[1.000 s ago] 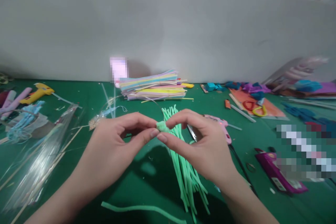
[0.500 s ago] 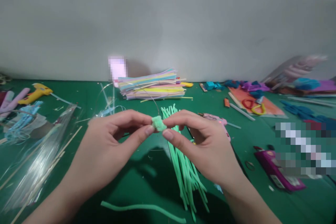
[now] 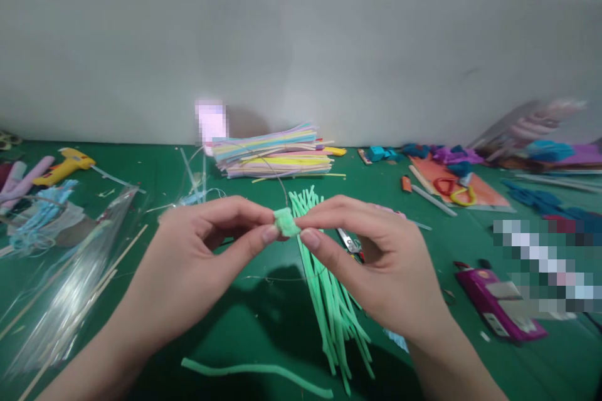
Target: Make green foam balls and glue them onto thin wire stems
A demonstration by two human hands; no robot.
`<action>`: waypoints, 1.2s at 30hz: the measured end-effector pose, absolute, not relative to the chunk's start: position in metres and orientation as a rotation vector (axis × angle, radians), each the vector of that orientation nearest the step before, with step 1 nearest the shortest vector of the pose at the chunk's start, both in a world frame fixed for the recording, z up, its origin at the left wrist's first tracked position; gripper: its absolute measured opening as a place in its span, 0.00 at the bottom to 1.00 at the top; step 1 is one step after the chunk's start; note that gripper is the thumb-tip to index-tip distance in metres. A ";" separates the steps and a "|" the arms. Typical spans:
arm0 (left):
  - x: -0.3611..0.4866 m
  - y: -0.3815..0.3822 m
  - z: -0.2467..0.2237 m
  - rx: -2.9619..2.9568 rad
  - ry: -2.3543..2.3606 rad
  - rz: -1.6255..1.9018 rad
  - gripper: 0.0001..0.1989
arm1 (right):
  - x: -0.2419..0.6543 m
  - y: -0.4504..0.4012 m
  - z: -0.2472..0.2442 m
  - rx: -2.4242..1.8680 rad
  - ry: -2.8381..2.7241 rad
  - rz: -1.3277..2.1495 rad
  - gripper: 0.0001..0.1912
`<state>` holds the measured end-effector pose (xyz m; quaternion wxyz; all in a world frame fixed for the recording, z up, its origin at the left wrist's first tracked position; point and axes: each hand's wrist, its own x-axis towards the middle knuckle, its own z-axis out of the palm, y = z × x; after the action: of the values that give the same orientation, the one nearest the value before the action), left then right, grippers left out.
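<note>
Between the fingertips of my two hands is a small, light green fuzzy piece (image 3: 286, 223), with a thin wire rising from its top and curving back to the left. My left hand (image 3: 197, 263) pinches it between thumb and forefinger. My right hand (image 3: 376, 257) touches its right edge with thumb and forefinger, which are held close together. Under and beside my right hand lies a bundle of green fuzzy stems (image 3: 329, 307). A single green stem (image 3: 254, 371) lies near the front edge of the view.
Pastel stems (image 3: 273, 153) are stacked by the wall. A yellow glue gun (image 3: 68, 166), clear plastic sleeves (image 3: 84, 288) and thin sticks lie left. Scissors (image 3: 348, 243) sit partly behind my right hand. A purple pack (image 3: 493, 304) and an orange sheet (image 3: 470, 185) are right.
My right hand has shifted slightly to the right and its thumb has moved off a little. The green piece has turned slightly, and the scissors show more.
</note>
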<state>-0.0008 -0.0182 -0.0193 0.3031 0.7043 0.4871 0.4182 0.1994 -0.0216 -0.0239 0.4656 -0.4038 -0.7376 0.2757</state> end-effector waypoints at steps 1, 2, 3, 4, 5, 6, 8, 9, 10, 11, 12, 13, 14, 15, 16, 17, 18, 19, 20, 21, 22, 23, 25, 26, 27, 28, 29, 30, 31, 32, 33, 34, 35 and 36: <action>-0.001 -0.018 -0.019 1.858 1.290 1.111 0.03 | 0.200 -0.021 -0.023 -0.976 -1.802 0.724 0.05; -0.001 -0.018 -0.019 1.857 1.286 1.108 0.03 | 0.200 -0.021 -0.023 -0.963 -1.790 0.759 0.06; -0.001 -0.019 -0.019 1.862 1.282 1.108 0.03 | 0.200 -0.020 -0.024 -0.954 -1.778 0.774 0.06; 0.000 -0.018 -0.019 1.871 1.281 1.102 0.03 | 0.200 -0.020 -0.024 -0.951 -1.774 0.772 0.05; 0.000 -0.018 -0.018 1.881 1.280 1.100 0.03 | 0.200 -0.019 -0.025 -0.950 -1.778 0.755 0.05; 0.001 -0.018 -0.018 1.888 1.282 1.096 0.03 | 0.199 -0.019 -0.025 -0.952 -1.787 0.729 0.04; 0.002 -0.018 -0.017 1.887 1.277 1.101 0.04 | 0.198 -0.019 -0.026 -0.958 -1.810 0.657 0.04; 0.003 -0.017 -0.017 1.881 1.270 1.103 0.04 | 0.197 -0.020 -0.027 -0.969 -1.820 0.615 0.04; 0.003 -0.017 -0.016 1.873 1.265 1.102 0.04 | 0.196 -0.021 -0.027 -0.983 -1.828 0.571 0.04; 0.003 -0.018 -0.016 1.868 1.261 1.107 0.04 | 0.195 -0.022 -0.027 -0.998 -1.834 0.531 0.03; 0.003 -0.018 -0.017 1.868 1.261 1.108 0.04 | 0.195 -0.023 -0.027 -1.014 -1.838 0.501 0.04; 0.003 -0.018 -0.017 1.873 1.264 1.113 0.04 | 0.194 -0.024 -0.027 -1.028 -1.840 0.481 0.04; 0.002 -0.019 -0.017 1.880 1.271 1.117 0.04 | 0.193 -0.025 -0.027 -1.038 -1.843 0.470 0.04; 0.002 -0.019 -0.018 1.885 1.277 1.123 0.04 | 0.192 -0.025 -0.027 -1.044 -1.847 0.465 0.04; 0.002 -0.019 -0.018 1.886 1.279 1.129 0.04 | 0.191 -0.026 -0.027 -1.045 -1.852 0.459 0.04; 0.002 -0.019 -0.019 1.886 1.277 1.134 0.04 | 0.191 -0.026 -0.028 -1.044 -1.860 0.451 0.04; 0.003 -0.018 -0.019 1.886 1.275 1.137 0.04 | 0.191 -0.026 -0.028 -1.043 -1.867 0.442 0.04; 0.003 -0.018 -0.020 1.886 1.275 1.135 0.04 | 0.191 -0.026 -0.028 -1.041 -1.874 0.433 0.04; 0.004 -0.017 -0.020 1.890 1.274 1.127 0.04 | 0.191 -0.026 -0.028 -1.040 -1.879 0.427 0.05; 0.004 -0.017 -0.020 1.895 1.271 1.121 0.04 | 0.191 -0.026 -0.028 -1.039 -1.882 0.420 0.05; 0.005 -0.016 -0.021 1.899 1.268 1.119 0.04 | 0.191 -0.026 -0.028 -1.039 -1.884 0.413 0.05; 0.005 -0.016 -0.021 1.899 1.266 1.113 0.04 | 0.191 -0.027 -0.028 -1.039 -1.887 0.408 0.05; 0.004 -0.016 -0.021 1.898 1.258 1.110 0.05 | 0.190 -0.027 -0.028 -1.038 -1.895 0.393 0.05; 0.004 -0.017 -0.020 1.899 1.251 1.108 0.05 | 0.190 -0.027 -0.028 -1.037 -1.900 0.383 0.05; 0.004 -0.017 -0.020 1.899 1.250 1.105 0.05 | 0.189 -0.027 -0.028 -1.041 -1.905 0.375 0.05; 0.003 -0.017 -0.019 1.900 1.246 1.107 0.05 | 0.189 -0.027 -0.028 -1.049 -1.909 0.369 0.05; 0.002 -0.017 -0.019 1.900 1.245 1.110 0.05 | 0.189 -0.026 -0.029 -1.061 -1.910 0.369 0.05; 0.001 -0.017 -0.018 1.897 1.248 1.110 0.05 | 0.189 -0.025 -0.029 -1.079 -1.907 0.377 0.05; 0.000 -0.016 -0.017 1.891 1.254 1.104 0.04 | 0.190 -0.024 -0.029 -1.101 -1.898 0.399 0.04; -0.001 -0.014 -0.017 1.889 1.255 1.092 0.04 | 0.191 -0.023 -0.028 -1.126 -1.876 0.431 0.04; -0.002 -0.012 -0.017 1.888 1.254 1.074 0.04 | 0.194 -0.023 -0.028 -1.149 -1.843 0.471 0.06; -0.003 -0.009 -0.018 1.887 1.262 1.060 0.04 | 0.197 -0.023 -0.028 -1.171 -1.806 0.501 0.08; -0.005 -0.006 -0.019 1.888 1.268 1.042 0.04 | 0.200 -0.023 -0.028 -1.192 -1.760 0.531 0.10; -0.007 -0.002 -0.021 1.885 1.290 1.030 0.03 | 0.204 -0.023 -0.027 -1.211 -1.706 0.561 0.12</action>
<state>-0.0068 -0.0025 -0.0212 0.3125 0.7147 0.4889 0.3905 0.2043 -0.0230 -0.0274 0.4688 -0.4940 -0.6956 0.2286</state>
